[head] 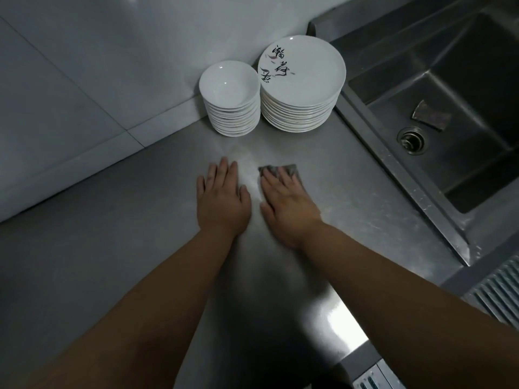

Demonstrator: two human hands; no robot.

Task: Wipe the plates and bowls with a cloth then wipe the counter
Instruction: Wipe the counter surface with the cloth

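Observation:
A stack of white bowls point(230, 108) stands at the back of the steel counter point(112, 248), touching the wall. Right beside it is a stack of white plates point(302, 88); the top plate has black brush writing. My right hand point(286, 204) lies flat with straight fingers on a grey cloth point(292, 169), pressing it onto the counter in front of the plates. Most of the cloth is hidden under the hand. My left hand point(222, 197) rests flat on the bare counter just left of it, fingers straight, holding nothing.
A deep steel sink point(455, 108) is sunk into the counter on the right, with a drain point(412, 140) and a grey scrap point(431, 116) on its bottom. A tiled wall point(84, 80) runs along the back left. A ribbed rack point(500, 290) sits at the right edge.

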